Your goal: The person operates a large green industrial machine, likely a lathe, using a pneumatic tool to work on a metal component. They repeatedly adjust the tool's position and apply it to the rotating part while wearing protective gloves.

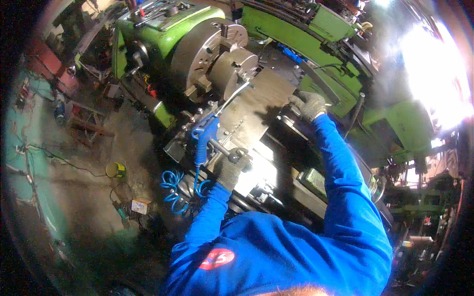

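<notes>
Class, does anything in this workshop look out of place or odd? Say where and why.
Two things, perhaps. A blue air gun sits near the chuck, its coiled hose looped below, where it might snag. On the floor at left, a cable trails toward a yellow container, a possible trip hazard.

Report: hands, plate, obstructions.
Left hand at knobbed lever. Right hand at corner of metal plate. Blue air gun partly overlaps plate in view.

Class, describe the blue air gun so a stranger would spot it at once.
Start at the big round metal disc on the green machine. Below and right of it in the picture lies a metal plate; by its left edge, near the left hand, is the air gun. Its blue pistol shape stands out from the grey metal.
</notes>
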### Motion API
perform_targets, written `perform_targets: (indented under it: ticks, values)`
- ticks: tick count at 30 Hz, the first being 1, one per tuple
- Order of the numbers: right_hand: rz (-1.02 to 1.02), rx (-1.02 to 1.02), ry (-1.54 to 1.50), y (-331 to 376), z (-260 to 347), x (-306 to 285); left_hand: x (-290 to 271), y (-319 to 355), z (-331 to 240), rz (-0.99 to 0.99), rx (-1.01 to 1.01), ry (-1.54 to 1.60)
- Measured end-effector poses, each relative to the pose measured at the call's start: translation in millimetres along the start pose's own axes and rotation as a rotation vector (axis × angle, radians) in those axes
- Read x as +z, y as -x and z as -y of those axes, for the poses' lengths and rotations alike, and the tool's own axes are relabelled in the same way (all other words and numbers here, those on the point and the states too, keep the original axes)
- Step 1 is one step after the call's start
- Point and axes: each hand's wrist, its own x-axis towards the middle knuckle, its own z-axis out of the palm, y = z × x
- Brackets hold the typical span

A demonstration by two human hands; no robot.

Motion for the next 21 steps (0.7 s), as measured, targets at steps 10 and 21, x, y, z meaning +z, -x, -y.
perform_targets:
  ticks: [10, 21]
  values:
    - [-0.659, 0.211, -0.435, -14.9, -99.9, -55.2, -0.8, 0.1, -13.2, 0.004, -0.178, 0.141]
    - [-0.056, 0.658, 0.168, 136.9, -64.1, -33.5, 22.4, -10.7, -3.6, 0.021, -0.198, 0.348]
